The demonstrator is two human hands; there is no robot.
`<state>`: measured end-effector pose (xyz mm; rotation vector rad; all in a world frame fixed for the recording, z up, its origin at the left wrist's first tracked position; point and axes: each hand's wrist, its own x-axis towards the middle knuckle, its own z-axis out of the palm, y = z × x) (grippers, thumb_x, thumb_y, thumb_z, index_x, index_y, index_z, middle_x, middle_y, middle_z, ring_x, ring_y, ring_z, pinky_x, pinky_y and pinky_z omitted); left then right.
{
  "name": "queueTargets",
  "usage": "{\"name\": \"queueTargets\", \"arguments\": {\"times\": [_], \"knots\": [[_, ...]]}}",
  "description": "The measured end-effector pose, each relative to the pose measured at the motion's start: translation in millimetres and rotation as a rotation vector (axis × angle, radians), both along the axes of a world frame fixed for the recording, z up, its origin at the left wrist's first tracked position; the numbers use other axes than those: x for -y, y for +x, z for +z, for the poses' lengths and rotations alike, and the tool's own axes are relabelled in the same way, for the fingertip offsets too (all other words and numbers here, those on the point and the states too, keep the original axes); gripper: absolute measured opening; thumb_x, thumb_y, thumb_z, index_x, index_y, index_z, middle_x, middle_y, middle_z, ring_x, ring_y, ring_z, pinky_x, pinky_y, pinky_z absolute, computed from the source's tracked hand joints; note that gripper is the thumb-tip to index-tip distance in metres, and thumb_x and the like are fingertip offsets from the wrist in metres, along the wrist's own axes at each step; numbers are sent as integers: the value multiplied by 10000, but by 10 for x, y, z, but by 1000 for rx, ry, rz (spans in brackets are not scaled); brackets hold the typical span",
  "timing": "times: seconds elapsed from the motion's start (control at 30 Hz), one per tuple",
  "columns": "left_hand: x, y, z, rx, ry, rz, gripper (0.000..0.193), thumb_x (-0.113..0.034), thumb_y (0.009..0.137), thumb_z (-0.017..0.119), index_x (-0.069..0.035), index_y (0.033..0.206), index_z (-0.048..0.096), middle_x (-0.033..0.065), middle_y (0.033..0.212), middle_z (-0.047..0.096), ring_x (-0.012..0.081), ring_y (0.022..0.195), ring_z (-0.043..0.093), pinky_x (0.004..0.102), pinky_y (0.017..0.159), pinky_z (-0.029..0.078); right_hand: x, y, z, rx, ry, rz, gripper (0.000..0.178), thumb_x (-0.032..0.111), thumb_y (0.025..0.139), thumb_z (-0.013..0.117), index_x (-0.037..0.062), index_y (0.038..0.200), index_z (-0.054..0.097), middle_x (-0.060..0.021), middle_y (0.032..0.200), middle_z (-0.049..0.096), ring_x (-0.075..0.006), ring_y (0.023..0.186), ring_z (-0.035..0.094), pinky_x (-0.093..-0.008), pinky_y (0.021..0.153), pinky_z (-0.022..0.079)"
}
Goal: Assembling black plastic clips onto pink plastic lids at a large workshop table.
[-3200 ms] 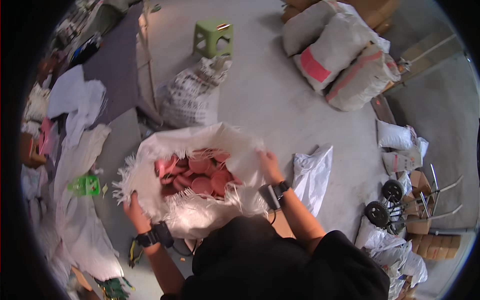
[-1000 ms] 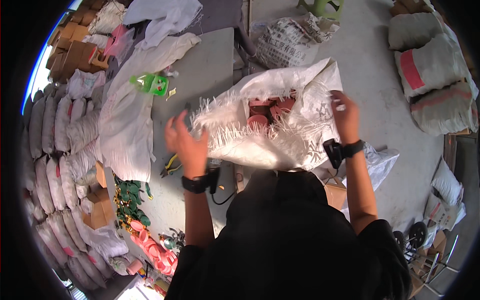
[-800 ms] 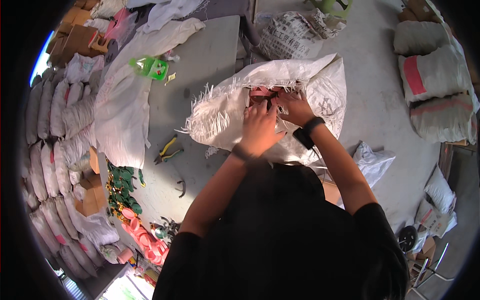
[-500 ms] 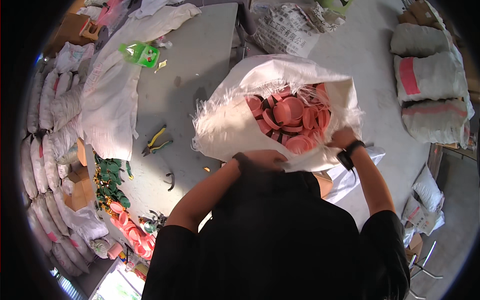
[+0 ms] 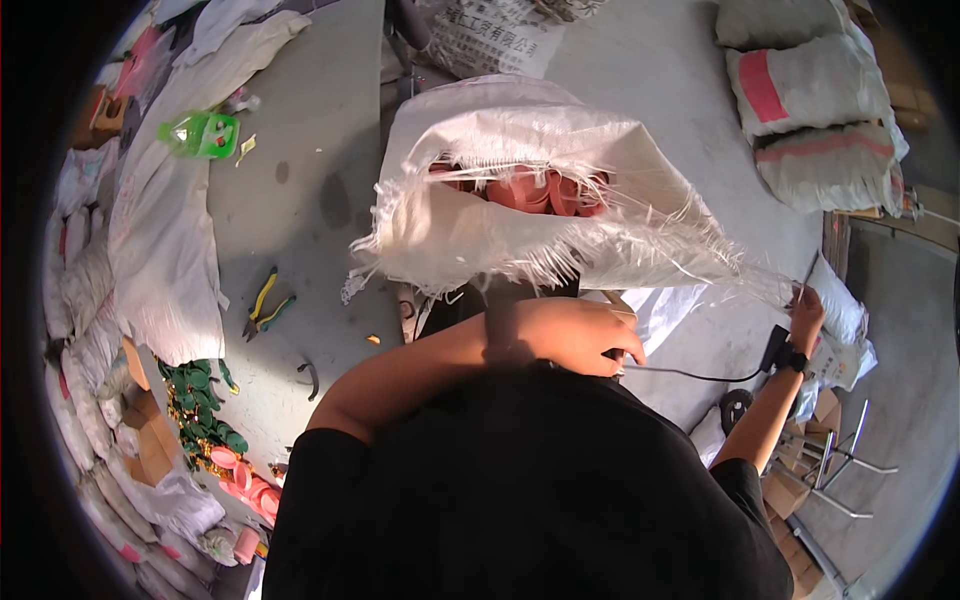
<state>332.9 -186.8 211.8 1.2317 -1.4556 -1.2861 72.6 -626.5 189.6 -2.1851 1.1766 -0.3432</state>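
A white woven sack (image 5: 510, 115) with a frayed mouth stands in front of me, its opening partly folded over. Salmon-pink round plastic pieces (image 5: 530, 190) show through the gap. Off to the right, my right hand (image 5: 806, 314) pinches the end of the sack's frayed edge, which is drawn out taut toward it. Held across my body below the sack, my left hand (image 5: 580, 335) has its fingers curled in; whatever they may grip is hidden. A black cable (image 5: 700, 376) runs from the right wrist's device toward the left hand.
Yellow-and-green pliers (image 5: 264, 308) and a small black curved piece (image 5: 310, 380) lie on the grey table (image 5: 290, 230) at left. Near them are a green bottle (image 5: 200, 135), dark green pieces (image 5: 200, 400) and more pink pieces (image 5: 245, 480). Filled sacks (image 5: 810, 85) sit at right.
My right hand has moved right and down, stretching the sack's edge out. The mouth has narrowed, covering most pink pieces. My left hand has come off the rim, toward my body. The view has shifted.
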Motion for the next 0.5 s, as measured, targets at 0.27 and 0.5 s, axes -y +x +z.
{"name": "queueTargets", "arguments": {"times": [0.27,0.5], "knots": [[55,214,-236,617,-85,810,633,-252,659,720,-135,1230,472,104,1239,456,319,1143,424,463,942,328,-418,-66,1211,41,-209,43,125,62,835,606,17,951,621,28,801,597,-30,704,503,-178,615,379],[-85,46,-763,365,403,-69,344,-172,743,593,-138,1085,612,131,934,644,307,893,606,387,784,476,324,-473,1752,-198,-379,81,191,94,838,591,-19,990,610,-83,949,636,-155,879,581,-271,807,441]]}}
